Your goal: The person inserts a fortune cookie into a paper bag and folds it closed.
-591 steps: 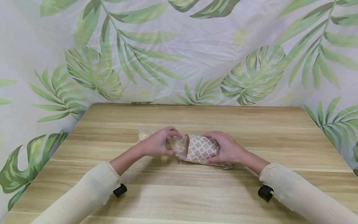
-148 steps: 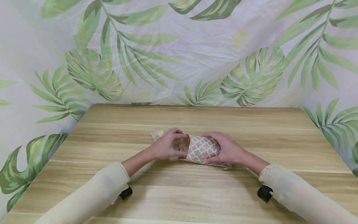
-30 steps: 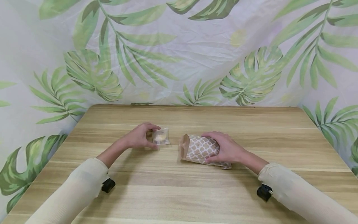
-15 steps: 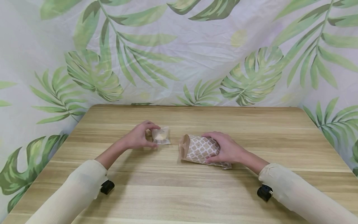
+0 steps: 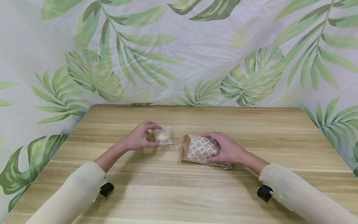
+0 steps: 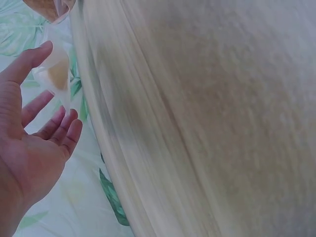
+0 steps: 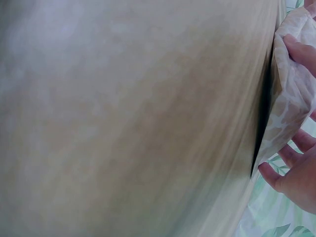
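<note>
A brown paper bag [image 5: 202, 150] with a white lattice pattern lies on its side near the middle of the table, its mouth facing left. Over its right part my right hand [image 5: 226, 147] grips it, fingers on the far side and thumb on the near side. To the left of the mouth, my left hand [image 5: 139, 136] holds a small clear packet [image 5: 163, 137] between thumb and fingers. Something pale yellow shows inside the packet, also seen in the left wrist view, where the packet [image 6: 57, 74] sits by the fingertips. The bag's inside is mostly hidden.
The wooden table [image 5: 179, 193] reaches back to a leaf-printed cloth [image 5: 195, 56] that hangs behind it. A black wrist camera [image 5: 107, 189] sits under the left sleeve, and another black camera [image 5: 264, 193] under the right.
Earlier the left hand was at the bag's mouth, and a packet lay behind it on the left. Now it holds a packet apart from the bag, slightly further right than half a second ago.
</note>
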`<state>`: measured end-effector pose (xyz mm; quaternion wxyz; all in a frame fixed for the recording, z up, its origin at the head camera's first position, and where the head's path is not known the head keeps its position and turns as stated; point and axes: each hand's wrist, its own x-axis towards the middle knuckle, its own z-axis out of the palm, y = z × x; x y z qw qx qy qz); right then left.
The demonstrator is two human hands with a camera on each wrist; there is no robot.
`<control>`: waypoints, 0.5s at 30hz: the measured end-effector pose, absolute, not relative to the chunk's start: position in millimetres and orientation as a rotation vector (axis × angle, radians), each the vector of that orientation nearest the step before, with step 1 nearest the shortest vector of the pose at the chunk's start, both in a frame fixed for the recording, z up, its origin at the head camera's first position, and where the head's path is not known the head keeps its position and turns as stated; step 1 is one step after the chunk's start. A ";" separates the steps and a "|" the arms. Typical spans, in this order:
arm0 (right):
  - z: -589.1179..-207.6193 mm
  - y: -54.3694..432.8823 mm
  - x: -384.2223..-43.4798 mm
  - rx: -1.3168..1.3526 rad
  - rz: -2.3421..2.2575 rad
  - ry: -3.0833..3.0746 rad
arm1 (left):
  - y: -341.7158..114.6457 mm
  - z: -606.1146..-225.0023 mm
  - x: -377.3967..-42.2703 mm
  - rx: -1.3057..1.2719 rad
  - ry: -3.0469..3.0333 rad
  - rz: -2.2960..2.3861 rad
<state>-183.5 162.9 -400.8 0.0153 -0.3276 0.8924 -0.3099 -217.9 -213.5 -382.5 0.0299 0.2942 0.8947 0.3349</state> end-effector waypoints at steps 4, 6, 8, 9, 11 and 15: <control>-401.2 162.9 -183.5 -1.023 -0.964 2.778 | -209.1 -380.2 -214.7 0.933 2.757 1.044; -401.3 163.0 -183.5 -1.024 -0.964 2.778 | -206.7 -379.7 -213.6 0.944 2.757 1.049; -401.4 163.2 -183.6 -1.024 -0.964 2.778 | -204.0 -379.2 -212.3 0.953 2.757 1.055; -401.4 163.3 -183.6 -1.023 -0.964 2.778 | -202.7 -378.9 -211.8 0.957 2.758 1.057; -401.4 163.5 -183.6 -1.023 -0.963 2.779 | -199.6 -378.4 -210.9 0.960 2.759 1.064; -401.6 163.4 -183.5 -1.025 -0.959 2.781 | -194.1 -376.8 -209.3 0.961 2.756 1.076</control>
